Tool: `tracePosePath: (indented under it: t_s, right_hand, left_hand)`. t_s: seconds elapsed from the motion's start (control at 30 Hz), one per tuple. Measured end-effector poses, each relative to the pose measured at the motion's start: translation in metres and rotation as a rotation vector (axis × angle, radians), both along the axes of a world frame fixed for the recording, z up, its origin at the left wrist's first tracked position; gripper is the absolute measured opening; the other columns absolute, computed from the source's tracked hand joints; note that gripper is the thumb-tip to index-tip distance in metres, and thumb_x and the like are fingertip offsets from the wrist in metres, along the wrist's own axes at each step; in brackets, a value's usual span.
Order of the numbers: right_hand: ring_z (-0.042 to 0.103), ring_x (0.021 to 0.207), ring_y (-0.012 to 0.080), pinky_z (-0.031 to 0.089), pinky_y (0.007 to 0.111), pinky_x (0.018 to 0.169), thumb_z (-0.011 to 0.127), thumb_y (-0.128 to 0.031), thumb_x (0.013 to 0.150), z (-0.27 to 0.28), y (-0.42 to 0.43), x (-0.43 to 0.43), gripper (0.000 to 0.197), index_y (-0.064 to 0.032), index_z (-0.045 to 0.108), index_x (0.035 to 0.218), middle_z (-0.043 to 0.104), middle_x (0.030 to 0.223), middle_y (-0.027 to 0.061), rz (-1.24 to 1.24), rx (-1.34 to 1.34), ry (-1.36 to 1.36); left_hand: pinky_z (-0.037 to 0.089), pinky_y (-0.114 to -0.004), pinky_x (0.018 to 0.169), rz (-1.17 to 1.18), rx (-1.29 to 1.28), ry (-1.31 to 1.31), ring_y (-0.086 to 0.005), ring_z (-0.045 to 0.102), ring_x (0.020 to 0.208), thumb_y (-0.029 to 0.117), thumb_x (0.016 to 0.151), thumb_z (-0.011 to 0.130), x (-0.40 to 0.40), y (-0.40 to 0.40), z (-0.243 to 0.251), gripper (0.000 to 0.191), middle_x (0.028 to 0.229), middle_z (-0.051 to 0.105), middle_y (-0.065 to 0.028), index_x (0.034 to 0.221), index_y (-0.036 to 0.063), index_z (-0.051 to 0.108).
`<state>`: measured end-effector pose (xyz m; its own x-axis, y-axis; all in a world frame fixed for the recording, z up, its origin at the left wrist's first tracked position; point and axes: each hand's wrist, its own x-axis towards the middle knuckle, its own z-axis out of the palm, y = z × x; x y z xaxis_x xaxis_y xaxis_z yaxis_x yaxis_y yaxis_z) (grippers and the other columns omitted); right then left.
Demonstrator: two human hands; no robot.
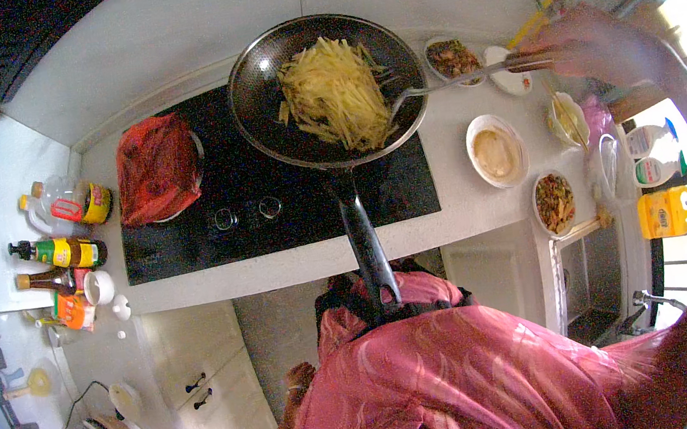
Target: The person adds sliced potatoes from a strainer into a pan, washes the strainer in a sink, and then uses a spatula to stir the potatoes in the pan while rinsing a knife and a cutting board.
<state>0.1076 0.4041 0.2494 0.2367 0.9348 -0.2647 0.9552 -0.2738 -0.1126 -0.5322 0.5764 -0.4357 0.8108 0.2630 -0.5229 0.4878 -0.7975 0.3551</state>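
Shredded potato (pixel 334 95) lies heaped in a dark wok (pixel 260 121) with a dimpled inner wall. My right hand (pixel 595 48), blurred, grips the brown handle of a metal spatula (pixel 450 81). The spatula's head touches the right side of the heap. The wok's black handle (pixel 365 244) points toward my body, and no hand is on it. Down at my left side hangs my left hand (pixel 300 375), away from the counter; its fingers look curled, but it is too small to tell whether they are closed.
The wok stands on a black cooktop (pixel 281 236), beside a dish under a red plastic bag (pixel 155 171). Bowls of food (pixel 555 205) and a pale-coated bowl (pixel 496 154) stand right, near the sink (pixel 594 285). Sauce bottles (pixel 72 252) line the left counter.
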Motion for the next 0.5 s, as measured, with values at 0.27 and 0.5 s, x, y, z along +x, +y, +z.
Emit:
tracePosePath:
  t_s: [0.27, 0.5]
  right_hand:
    - [0.056, 0.068, 0.0306, 0.046, 0.037, 0.068, 0.051, -0.017, 0.084, -0.084, 0.024, 0.016, 0.033, -0.0090, 0.053, 0.117, 0.062, 0.087, 0.0159, 0.106, 0.231, -0.170]
    - [0.040, 0.052, 0.0076, 0.035, 0.024, 0.048, 0.052, -0.023, 0.087, -0.081, 0.012, 0.007, 0.033, -0.0079, 0.053, 0.117, 0.045, 0.059, -0.0006, -0.381, 0.266, 0.153]
  left_hand:
    - [0.048, -0.042, 0.067, 0.084, 0.011, 0.287, -0.0306, 0.059, 0.082, 0.032, 0.076, 0.053, 0.008, -0.007, 0.011, 0.023, 0.091, 0.063, -0.0069, 0.084, 0.0135, 0.065]
    - [0.047, -0.041, 0.071, 0.154, -0.034, 0.314, -0.0268, 0.058, 0.087, 0.035, 0.076, 0.052, -0.002, -0.026, 0.014, 0.024, 0.097, 0.062, -0.0035, 0.088, 0.0172, 0.064]
